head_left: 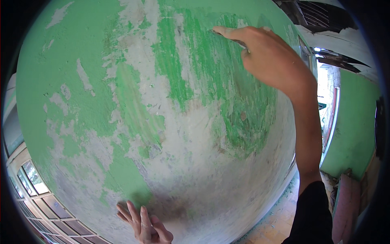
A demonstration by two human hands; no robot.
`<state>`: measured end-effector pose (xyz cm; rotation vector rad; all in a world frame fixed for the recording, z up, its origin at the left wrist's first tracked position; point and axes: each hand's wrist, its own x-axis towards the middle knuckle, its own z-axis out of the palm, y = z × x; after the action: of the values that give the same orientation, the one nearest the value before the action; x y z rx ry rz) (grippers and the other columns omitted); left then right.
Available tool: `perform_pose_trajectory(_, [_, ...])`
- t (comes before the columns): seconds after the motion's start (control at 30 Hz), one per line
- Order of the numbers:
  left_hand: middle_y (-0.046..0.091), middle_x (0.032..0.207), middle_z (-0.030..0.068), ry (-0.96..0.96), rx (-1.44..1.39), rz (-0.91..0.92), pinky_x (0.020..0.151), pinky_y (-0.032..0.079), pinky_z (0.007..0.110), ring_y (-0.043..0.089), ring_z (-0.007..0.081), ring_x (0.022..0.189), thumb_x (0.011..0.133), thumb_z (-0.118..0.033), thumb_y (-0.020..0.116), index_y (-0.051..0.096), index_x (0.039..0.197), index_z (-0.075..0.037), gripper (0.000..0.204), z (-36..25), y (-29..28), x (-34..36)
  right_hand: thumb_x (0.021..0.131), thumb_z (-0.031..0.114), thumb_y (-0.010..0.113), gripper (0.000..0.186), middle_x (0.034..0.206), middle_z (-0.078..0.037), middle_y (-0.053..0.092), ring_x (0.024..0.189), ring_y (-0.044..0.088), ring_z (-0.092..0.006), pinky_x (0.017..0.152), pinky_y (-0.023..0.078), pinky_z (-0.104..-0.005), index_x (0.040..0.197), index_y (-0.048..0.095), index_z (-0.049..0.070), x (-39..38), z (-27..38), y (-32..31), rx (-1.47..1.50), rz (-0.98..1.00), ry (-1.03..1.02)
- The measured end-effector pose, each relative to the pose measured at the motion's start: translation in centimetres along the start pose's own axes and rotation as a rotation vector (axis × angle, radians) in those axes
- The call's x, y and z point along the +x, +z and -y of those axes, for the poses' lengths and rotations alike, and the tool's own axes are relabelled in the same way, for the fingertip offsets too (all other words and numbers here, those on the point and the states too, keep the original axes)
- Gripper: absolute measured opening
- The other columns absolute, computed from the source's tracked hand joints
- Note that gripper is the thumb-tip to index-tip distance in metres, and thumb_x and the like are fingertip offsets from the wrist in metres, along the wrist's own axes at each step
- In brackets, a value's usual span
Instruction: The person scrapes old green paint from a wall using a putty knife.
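Observation:
A wall (pixel 195 138) with peeling green paint and bare grey-white patches fills most of the view. High on its right side, my right hand (pixel 276 59) is closed around a thin, flat scraper (pixel 235 40), mostly covered by the fingers. Its edge shows along the index finger, against a streaked, darker green area of the wall. Low down at the centre left, my left hand (pixel 145 225) has its fingers apart and holds nothing. Its fingertips are at the wall, next to a remaining patch of light green paint; whether they touch it is hard to tell.
A window with a pale grid frame (pixel 53 207) is at the lower left. At the right are a bright doorway (pixel 325 93), another green wall (pixel 353 118) and a pinkish rolled or folded item (pixel 347 207). Paint flakes lie on the tiled floor (pixel 272 221).

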<state>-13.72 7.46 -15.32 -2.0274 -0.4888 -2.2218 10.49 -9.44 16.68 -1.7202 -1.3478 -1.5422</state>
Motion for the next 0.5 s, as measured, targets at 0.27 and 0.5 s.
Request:
perform_pose_trajectory(0.27, [0.046,0.154,0.0283,0.015,-0.033,-0.016,0.121,0.008,0.069,0.03,0.0516,0.15,0.102,-0.021,0.052,0.065,0.138,-0.008,0.041,-1.4,1.6,0.7,0.084,-0.009,0.047,0.065,0.115,-0.029,0.067,0.105,0.065,-0.0444,0.104,0.047,-0.0493,0.144,0.059,0.013,0.0,0.5,0.2,0.022,-0.069,-0.014])
perform_pose_trajectory(0.5, [0.047,0.154,0.0278,-0.015,-0.025,-0.025,0.121,0.009,0.068,0.031,0.0509,0.15,0.103,-0.023,0.053,0.063,0.141,-0.009,0.042,-2.1,0.3,0.7,0.082,-0.009,0.046,0.066,0.116,-0.029,0.068,0.107,0.065,-0.0449,0.103,0.048,-0.0495,0.143,0.059,0.01,0.6,1.3,0.0,0.055,0.035,0.103])
